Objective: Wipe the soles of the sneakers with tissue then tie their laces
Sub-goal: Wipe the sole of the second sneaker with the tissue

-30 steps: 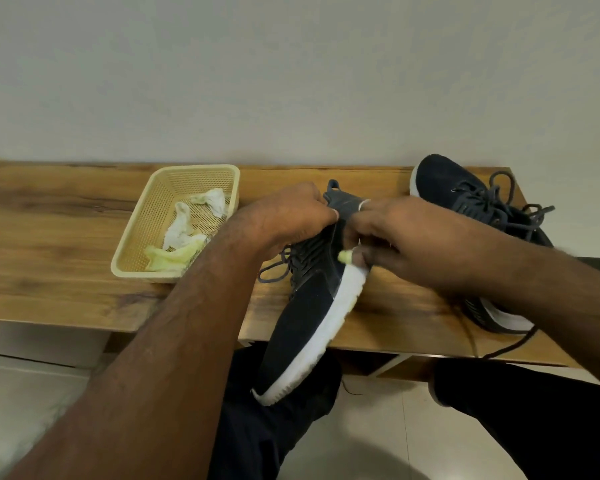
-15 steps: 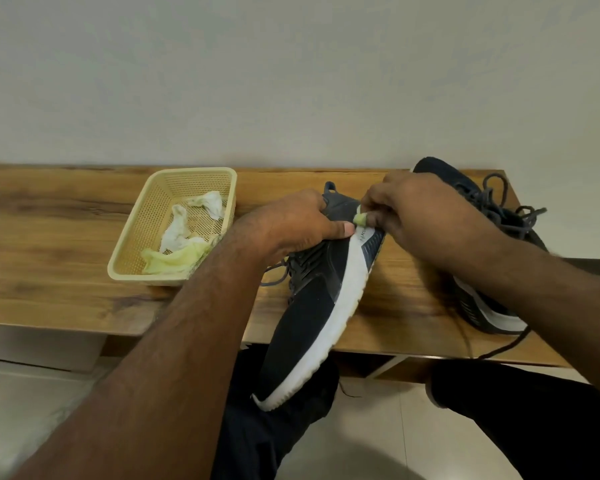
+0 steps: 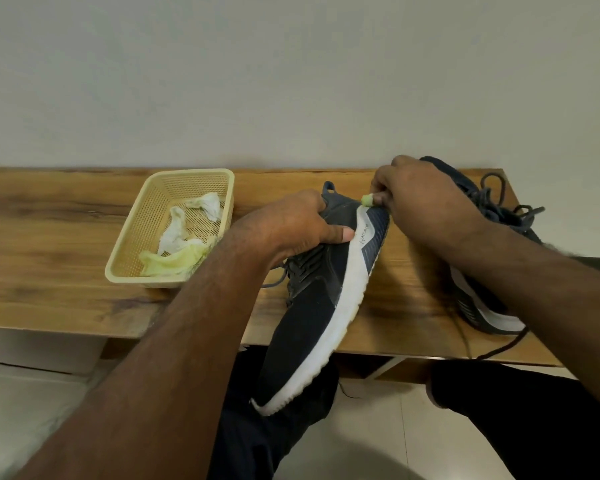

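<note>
- Sneaker (image 3: 323, 306) in dark fabric with a white sole lies tilted on its side, heel end over the wooden table (image 3: 49, 237), toe reaching past the near edge toward the person's lap.
- Left hand (image 3: 291, 226) grips its upper near the heel, thumb pressed by the sole's edge.
- Right hand (image 3: 423, 199) pinches a small wad of tissue (image 3: 367, 201) against the heel end of the sole.
- Second sneaker (image 3: 489, 265) rests on the table behind the right forearm, laces loose.
- Yellow basket (image 3: 132, 251) left of the hands holds crumpled tissues.
</note>
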